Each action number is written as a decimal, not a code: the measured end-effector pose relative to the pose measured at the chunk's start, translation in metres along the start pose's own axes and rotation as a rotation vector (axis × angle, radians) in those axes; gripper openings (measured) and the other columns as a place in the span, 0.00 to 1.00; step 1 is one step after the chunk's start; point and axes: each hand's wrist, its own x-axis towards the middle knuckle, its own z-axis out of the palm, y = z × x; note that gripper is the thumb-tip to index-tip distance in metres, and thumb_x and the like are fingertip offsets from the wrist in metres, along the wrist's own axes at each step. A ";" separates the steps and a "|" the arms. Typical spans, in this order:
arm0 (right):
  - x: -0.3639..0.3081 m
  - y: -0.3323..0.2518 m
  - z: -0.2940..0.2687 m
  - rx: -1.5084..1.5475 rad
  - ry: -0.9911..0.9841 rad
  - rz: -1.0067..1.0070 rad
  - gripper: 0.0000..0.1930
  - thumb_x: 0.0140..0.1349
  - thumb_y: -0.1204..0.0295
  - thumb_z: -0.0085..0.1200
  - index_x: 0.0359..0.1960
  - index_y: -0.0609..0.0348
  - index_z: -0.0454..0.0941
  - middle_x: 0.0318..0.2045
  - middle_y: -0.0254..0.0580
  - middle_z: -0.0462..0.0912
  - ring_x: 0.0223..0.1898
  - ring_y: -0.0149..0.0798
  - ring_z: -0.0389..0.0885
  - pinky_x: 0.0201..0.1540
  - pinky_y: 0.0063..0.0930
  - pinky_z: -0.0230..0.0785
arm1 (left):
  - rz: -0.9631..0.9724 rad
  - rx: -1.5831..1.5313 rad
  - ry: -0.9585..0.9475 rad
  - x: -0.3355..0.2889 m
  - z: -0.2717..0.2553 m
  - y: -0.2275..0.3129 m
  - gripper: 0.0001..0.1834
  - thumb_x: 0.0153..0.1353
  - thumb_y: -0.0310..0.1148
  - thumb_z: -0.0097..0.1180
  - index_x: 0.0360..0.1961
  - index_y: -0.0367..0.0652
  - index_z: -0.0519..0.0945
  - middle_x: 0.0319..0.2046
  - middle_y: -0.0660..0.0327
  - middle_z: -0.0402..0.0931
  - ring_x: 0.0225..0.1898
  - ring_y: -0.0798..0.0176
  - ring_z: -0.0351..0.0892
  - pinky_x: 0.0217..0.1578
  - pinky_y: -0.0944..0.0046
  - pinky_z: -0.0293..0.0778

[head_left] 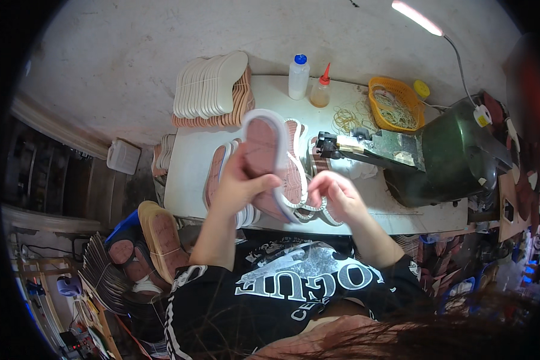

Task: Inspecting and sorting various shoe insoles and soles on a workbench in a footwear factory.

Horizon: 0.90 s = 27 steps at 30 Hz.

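The white tabletop [189, 180] spreads out beyond both hands, its near edge hidden behind the forearms and the black printed shirt. To the right of the right hand sits a dark green machine [456, 156], its far side lost in the dark rim of the view; a black arm with a small head reaches from it toward the hands. Up and to the left of the left hand, a leaning stack of white and tan soles [213, 90] rests at the tabletop's far edge. Below and left of the left hand, off the tabletop, more tan soles [162, 237] are piled in shadow and are hard to count.

The left hand [237, 183] is raised, palm turned toward the person, thumb across the front; its grip is clamped on a shoe sole [264, 147] with a white rim and reddish-brown face, held upright above the tabletop. Behind it lie further soles [295, 174], partly covered by it. The right hand [336, 192] hangs just right of the held sole, fingers curled inward near its lower end; whether its grip touches the sole or pinches anything cannot be told.

Well beyond the hands stand a yellow basket [396, 105] of rubber bands, a white bottle [298, 77] with a blue cap, and a small bottle [321, 91] with a red nozzle.
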 end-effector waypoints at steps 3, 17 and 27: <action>0.004 0.006 0.032 0.370 -0.059 0.138 0.21 0.65 0.56 0.49 0.46 0.63 0.70 0.27 0.35 0.76 0.27 0.25 0.73 0.29 0.18 0.66 | -0.172 -0.160 -0.041 0.005 0.021 -0.028 0.29 0.51 0.38 0.68 0.49 0.34 0.70 0.41 0.60 0.78 0.40 0.70 0.77 0.43 0.70 0.73; 0.005 -0.061 0.008 -0.419 0.077 0.448 0.13 0.56 0.68 0.62 0.37 0.65 0.79 0.29 0.37 0.82 0.30 0.26 0.78 0.33 0.23 0.72 | -0.017 0.211 0.086 0.011 0.065 -0.058 0.28 0.49 0.38 0.70 0.45 0.33 0.71 0.38 0.55 0.78 0.41 0.67 0.77 0.43 0.66 0.72; -0.007 -0.055 -0.004 -0.379 0.089 0.292 0.18 0.61 0.65 0.57 0.49 0.64 0.73 0.36 0.36 0.80 0.36 0.26 0.75 0.43 0.23 0.69 | -0.151 -0.093 0.052 0.051 0.073 -0.033 0.26 0.51 0.26 0.65 0.49 0.34 0.68 0.44 0.57 0.75 0.44 0.67 0.76 0.48 0.67 0.71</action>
